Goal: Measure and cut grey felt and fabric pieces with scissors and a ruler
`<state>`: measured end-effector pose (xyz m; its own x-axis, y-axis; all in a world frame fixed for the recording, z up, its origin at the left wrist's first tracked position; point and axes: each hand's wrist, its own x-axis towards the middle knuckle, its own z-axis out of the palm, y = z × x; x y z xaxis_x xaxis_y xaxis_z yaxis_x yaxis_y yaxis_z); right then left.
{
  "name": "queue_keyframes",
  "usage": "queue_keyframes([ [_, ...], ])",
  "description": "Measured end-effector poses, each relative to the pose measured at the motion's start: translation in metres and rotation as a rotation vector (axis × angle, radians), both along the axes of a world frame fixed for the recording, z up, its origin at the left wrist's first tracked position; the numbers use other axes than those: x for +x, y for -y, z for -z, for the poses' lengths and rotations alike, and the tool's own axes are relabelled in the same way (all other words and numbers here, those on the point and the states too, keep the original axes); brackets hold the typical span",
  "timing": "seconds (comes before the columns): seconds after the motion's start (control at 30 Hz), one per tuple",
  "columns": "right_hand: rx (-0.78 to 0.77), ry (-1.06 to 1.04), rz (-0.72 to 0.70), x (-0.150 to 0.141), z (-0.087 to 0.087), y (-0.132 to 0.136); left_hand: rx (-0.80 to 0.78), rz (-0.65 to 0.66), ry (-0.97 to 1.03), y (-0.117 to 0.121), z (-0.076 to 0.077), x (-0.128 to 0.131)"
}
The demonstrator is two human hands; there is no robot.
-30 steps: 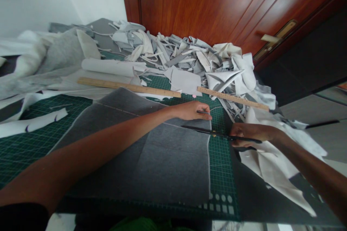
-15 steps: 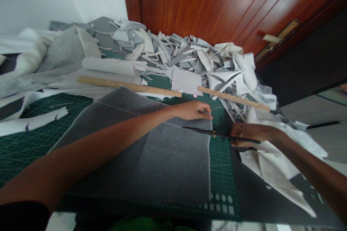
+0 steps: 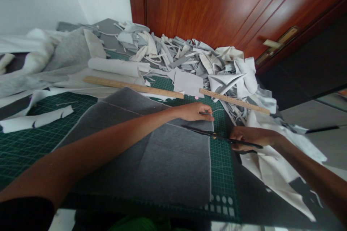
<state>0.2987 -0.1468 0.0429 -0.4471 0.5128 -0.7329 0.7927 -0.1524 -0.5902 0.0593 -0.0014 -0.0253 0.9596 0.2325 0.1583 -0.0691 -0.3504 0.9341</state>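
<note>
A large grey piece of fabric, marked with pale lines, lies on the green cutting mat. My left hand is closed in a pinch at the fabric's upper right edge, and a thin dark thing shows between the fingers. In my right hand are black scissors, fingers wrapped round their handles. Their blades point left across the fabric's right edge, along a pale line just below my left hand. How far the blades are apart is hard to make out.
Two wooden rulers, the left ruler and the right ruler, lie beyond the fabric. Behind them is a heap of grey and white scraps against a wooden door. White pieces lie by my right forearm.
The whole view has shifted slightly. Both hands keep their grips, and the scissors stay at nearly the same place on the fabric's edge.
</note>
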Motion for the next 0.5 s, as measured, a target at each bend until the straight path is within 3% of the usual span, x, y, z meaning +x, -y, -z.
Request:
queue_keyframes([
  [0.5,0.096,0.026,-0.087,-0.028,-0.007,-0.012,-0.027,0.0,-0.01,-0.003,-0.002,0.003],
])
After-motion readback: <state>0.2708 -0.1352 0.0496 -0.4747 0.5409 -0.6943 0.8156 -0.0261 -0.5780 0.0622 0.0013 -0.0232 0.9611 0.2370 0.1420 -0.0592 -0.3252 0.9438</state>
